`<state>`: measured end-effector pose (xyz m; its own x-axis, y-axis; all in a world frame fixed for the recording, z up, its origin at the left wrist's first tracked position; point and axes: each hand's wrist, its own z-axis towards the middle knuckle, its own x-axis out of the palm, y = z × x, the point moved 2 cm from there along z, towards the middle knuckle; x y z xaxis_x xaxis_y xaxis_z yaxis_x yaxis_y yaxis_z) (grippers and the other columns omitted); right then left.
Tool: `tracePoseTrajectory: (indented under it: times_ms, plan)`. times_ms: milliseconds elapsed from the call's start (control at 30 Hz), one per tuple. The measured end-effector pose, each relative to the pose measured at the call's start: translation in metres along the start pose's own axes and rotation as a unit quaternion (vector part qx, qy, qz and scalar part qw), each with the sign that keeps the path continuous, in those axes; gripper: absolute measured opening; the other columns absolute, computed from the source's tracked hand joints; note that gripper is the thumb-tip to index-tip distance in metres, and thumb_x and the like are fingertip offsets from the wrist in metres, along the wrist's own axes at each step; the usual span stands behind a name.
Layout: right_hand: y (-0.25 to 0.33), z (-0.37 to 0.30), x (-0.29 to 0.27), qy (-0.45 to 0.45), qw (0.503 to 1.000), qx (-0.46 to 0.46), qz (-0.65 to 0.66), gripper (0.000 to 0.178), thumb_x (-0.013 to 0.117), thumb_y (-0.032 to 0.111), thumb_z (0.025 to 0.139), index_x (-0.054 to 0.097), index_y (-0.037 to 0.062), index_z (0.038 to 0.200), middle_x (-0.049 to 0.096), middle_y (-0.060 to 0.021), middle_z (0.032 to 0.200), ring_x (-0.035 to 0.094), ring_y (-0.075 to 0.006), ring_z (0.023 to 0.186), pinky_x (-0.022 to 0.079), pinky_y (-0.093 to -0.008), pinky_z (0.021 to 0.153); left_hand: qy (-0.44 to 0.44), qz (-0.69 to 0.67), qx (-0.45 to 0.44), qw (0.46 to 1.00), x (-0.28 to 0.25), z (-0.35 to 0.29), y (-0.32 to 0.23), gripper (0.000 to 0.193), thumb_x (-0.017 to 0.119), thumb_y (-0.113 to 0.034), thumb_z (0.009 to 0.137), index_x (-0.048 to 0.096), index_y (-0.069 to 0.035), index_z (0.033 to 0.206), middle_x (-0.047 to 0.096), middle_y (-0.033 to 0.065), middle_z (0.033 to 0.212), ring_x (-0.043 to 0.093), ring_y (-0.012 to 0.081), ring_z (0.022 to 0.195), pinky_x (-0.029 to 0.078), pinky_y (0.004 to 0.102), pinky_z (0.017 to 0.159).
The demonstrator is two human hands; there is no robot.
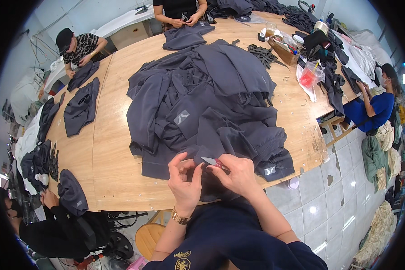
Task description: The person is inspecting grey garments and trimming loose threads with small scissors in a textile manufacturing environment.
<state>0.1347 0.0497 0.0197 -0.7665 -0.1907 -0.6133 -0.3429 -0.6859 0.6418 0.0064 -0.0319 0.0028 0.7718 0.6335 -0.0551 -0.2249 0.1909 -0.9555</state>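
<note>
My right hand [237, 174] grips thread snips [208, 160] with a red handle and a pointed silver blade, which aims left toward my other hand. My left hand [185, 181] pinches the edge of a dark grey garment [211, 192] at the table's near edge, just left of the blade tip. The garment's lower part drops over that edge toward my lap. Directly ahead lies a big heap of dark grey garments [175, 96], one bearing a pale square patch [182, 117]. My fingers partly hide the spot where blade and cloth meet.
Co-workers sit or stand around the wooden table [117, 171], handling dark garments. Folded garments [82, 107] lie to the left. At the back right are a cardboard box [284, 53] and a plastic cup with red drink [308, 77]. A wooden stool [149, 239] stands below the edge.
</note>
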Motion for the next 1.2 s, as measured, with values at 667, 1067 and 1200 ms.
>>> tracePoseTrajectory:
  times_ms: [667,1067,1200]
  plan:
    - [0.0015,0.001,-0.0019,0.007,1.0,0.01,0.007,0.032,0.068,0.031,0.08,0.052,0.0055,0.067,0.054,-0.0077,0.057,0.055,-0.0252,0.048,0.039,-0.0326,0.042,-0.018,0.081,0.073,0.994,0.0024,-0.0016,-0.0054,0.049,0.065,0.01,0.076,0.042,0.0,0.118,0.06,0.0082,0.088,0.058,0.009,0.08,0.046,0.0196,0.072]
    - [0.0002,-0.0017,-0.0008,0.018,0.999,0.011,0.028,0.033,0.069,0.031,0.078,0.052,0.0055,0.066,0.053,-0.007,0.057,0.054,-0.0246,0.047,0.039,-0.0322,0.043,-0.007,0.063,0.021,0.998,-0.001,-0.002,-0.0009,0.043,0.063,0.009,0.079,0.045,0.002,0.117,0.06,0.0072,0.089,0.058,0.009,0.082,0.047,0.0201,0.075]
    - [-0.0012,-0.002,0.0002,0.021,0.999,0.019,0.03,0.031,0.071,0.03,0.076,0.054,0.005,0.067,0.053,-0.0079,0.057,0.054,-0.0251,0.048,0.04,-0.0324,0.044,-0.009,0.053,0.026,0.998,-0.0015,-0.0027,0.0003,0.042,0.063,0.009,0.079,0.045,0.002,0.116,0.06,0.0075,0.089,0.058,0.0089,0.082,0.047,0.0203,0.075]
